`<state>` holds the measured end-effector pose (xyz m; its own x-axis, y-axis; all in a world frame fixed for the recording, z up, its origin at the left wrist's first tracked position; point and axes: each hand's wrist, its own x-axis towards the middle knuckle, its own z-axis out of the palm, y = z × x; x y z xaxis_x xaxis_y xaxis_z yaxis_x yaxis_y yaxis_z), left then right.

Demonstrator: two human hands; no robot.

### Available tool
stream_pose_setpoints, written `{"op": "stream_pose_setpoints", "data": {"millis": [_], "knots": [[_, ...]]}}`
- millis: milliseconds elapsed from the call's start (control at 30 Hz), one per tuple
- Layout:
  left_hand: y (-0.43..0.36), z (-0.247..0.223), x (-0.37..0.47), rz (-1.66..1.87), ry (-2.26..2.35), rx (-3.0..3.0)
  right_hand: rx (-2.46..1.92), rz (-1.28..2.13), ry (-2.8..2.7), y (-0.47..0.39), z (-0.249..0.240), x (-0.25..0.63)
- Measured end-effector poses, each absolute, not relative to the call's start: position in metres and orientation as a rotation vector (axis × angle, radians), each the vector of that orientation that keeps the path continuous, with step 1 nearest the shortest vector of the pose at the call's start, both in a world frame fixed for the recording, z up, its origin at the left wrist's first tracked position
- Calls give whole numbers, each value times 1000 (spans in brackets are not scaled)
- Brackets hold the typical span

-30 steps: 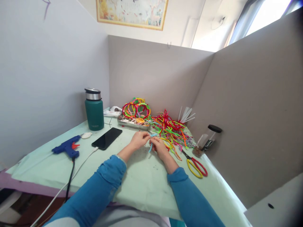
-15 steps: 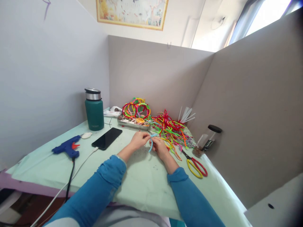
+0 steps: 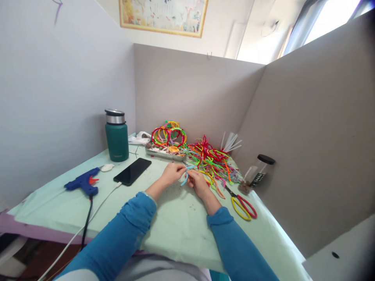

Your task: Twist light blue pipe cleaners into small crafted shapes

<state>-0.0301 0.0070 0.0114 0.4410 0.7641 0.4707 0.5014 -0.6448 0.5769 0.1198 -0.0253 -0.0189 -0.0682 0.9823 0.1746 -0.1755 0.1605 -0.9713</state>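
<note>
A light blue pipe cleaner point(image 3: 184, 180) is pinched between both hands above the middle of the table, its lower end hanging in a bend between them. My left hand point(image 3: 173, 173) grips it from the left with closed fingers. My right hand point(image 3: 197, 182) pinches it from the other side, fingertips close to the left ones. Several yellow and orange pipe cleaners point(image 3: 216, 188) lie just beyond the right hand. Scissors point(image 3: 243, 205) with one yellow and one red handle rest to the right of that hand.
A heap of coloured pipe cleaners point(image 3: 206, 154) lies at the back, beside a metal tray point(image 3: 166, 156) with coloured rings above it. To the left are a phone point(image 3: 132, 171), a blue glue gun point(image 3: 83, 182) and a green bottle point(image 3: 117, 141). A clear jar point(image 3: 258, 175) stands at the right edge.
The hanging end of the light blue pipe cleaner has swung left and slightly up. Both hands stay in nearly the same place.
</note>
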Motion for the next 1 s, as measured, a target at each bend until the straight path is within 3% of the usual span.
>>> {"op": "stream_pose_setpoints", "data": {"millis": [1000], "knots": [[7,11,-29,981,1029,2427,-873,1152,-1286,-27,-22,121]]}}
